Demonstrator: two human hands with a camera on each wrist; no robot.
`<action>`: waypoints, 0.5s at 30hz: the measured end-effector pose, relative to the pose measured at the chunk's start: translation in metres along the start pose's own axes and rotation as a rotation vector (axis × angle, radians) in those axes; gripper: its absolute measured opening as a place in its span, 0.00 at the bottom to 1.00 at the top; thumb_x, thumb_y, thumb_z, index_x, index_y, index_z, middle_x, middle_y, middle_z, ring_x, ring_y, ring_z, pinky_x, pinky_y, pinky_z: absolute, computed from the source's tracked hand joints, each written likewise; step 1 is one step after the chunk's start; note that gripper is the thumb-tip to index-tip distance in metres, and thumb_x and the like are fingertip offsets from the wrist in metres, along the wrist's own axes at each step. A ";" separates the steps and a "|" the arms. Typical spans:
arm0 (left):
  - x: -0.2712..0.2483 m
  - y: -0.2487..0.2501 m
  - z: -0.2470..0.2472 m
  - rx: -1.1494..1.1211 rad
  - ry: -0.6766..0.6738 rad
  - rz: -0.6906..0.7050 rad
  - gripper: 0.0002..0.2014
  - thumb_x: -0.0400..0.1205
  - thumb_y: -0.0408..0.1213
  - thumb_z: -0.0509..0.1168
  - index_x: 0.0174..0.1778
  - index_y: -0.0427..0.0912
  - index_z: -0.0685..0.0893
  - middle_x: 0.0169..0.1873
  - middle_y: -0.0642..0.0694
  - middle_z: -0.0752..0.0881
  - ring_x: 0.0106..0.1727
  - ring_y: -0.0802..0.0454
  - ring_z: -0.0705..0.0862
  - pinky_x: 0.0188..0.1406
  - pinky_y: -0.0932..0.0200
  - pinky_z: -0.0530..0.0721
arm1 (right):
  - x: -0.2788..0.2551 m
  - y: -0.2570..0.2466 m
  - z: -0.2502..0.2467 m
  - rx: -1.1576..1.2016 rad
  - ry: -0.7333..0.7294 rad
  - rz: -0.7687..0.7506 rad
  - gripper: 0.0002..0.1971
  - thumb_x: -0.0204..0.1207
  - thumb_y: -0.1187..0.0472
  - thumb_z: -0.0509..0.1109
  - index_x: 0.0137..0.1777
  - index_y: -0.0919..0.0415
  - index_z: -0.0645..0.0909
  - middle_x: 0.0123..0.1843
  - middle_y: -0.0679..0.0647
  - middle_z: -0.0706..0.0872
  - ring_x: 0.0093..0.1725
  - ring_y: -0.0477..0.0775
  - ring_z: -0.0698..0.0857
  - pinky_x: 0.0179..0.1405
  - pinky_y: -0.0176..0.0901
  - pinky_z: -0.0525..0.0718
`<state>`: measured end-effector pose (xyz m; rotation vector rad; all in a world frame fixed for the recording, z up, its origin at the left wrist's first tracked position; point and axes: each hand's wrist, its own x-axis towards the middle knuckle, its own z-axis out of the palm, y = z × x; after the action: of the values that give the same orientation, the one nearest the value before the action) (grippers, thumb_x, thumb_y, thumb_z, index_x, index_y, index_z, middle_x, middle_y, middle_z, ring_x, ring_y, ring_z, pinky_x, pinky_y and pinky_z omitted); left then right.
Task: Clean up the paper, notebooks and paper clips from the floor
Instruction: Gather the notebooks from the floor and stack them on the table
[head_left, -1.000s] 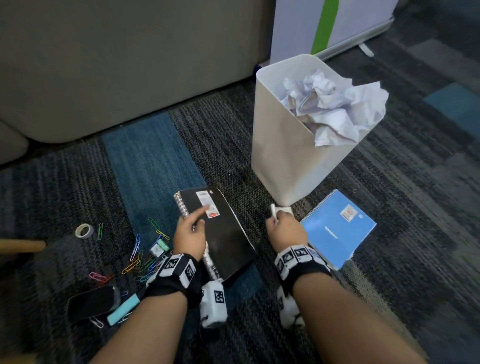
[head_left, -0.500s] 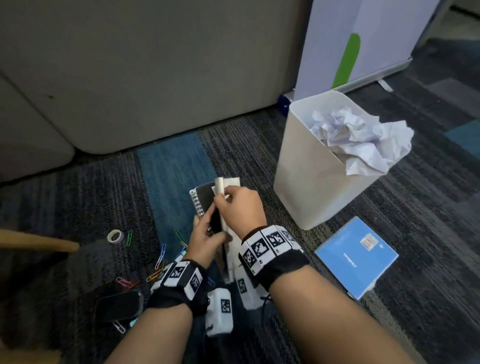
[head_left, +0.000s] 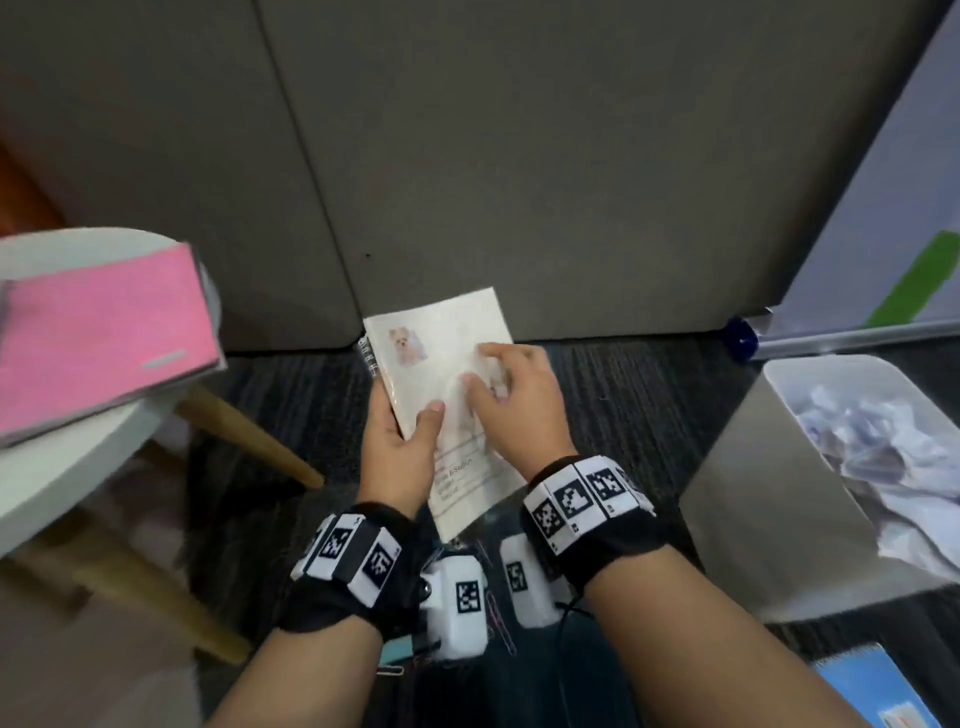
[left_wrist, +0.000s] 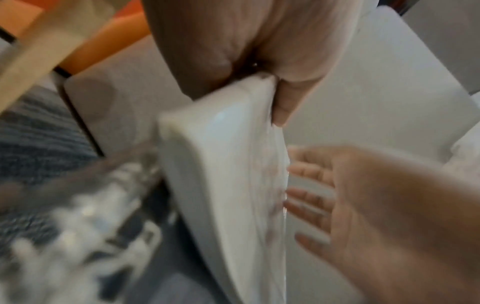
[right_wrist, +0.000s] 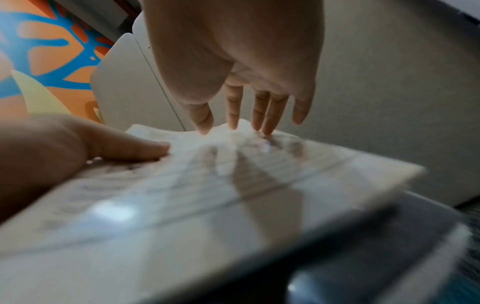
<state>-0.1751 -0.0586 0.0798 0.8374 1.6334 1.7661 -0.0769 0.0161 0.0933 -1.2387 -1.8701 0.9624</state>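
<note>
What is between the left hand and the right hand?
A white notebook with a puppy picture lies between them: the left hand grips its spine edge, the right hand's straight fingers rest on its cover, in the head view.

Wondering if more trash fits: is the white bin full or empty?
Full: crumpled paper fills the white bin up to its rim.

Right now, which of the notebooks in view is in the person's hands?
The white notebook with the puppy picture: the left hand grips its spine edge and the right hand rests on its cover. The pink notebook lies on the stool, the blue notebook on the floor.
</note>
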 end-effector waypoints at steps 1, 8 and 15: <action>0.003 0.010 -0.009 -0.006 0.018 0.009 0.26 0.81 0.26 0.64 0.73 0.51 0.72 0.61 0.49 0.85 0.59 0.54 0.85 0.58 0.54 0.85 | 0.002 -0.005 -0.001 0.027 0.002 0.007 0.21 0.75 0.49 0.70 0.68 0.51 0.77 0.66 0.49 0.73 0.61 0.49 0.79 0.69 0.52 0.78; 0.011 0.065 -0.068 -0.001 0.109 0.161 0.42 0.81 0.22 0.63 0.82 0.61 0.51 0.71 0.58 0.75 0.66 0.60 0.80 0.61 0.60 0.83 | 0.011 -0.045 0.007 0.230 -0.342 0.090 0.34 0.73 0.41 0.71 0.76 0.47 0.62 0.64 0.42 0.78 0.61 0.48 0.81 0.57 0.42 0.79; 0.008 0.095 -0.111 0.119 0.141 0.085 0.50 0.80 0.27 0.67 0.79 0.68 0.38 0.67 0.58 0.77 0.66 0.56 0.80 0.70 0.45 0.77 | 0.011 -0.062 0.029 0.314 -0.450 0.080 0.25 0.74 0.44 0.72 0.66 0.52 0.71 0.61 0.48 0.85 0.56 0.48 0.85 0.56 0.45 0.84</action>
<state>-0.2669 -0.1294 0.1692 0.8644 1.8343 1.8364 -0.1319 0.0039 0.1335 -0.9673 -1.9044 1.6160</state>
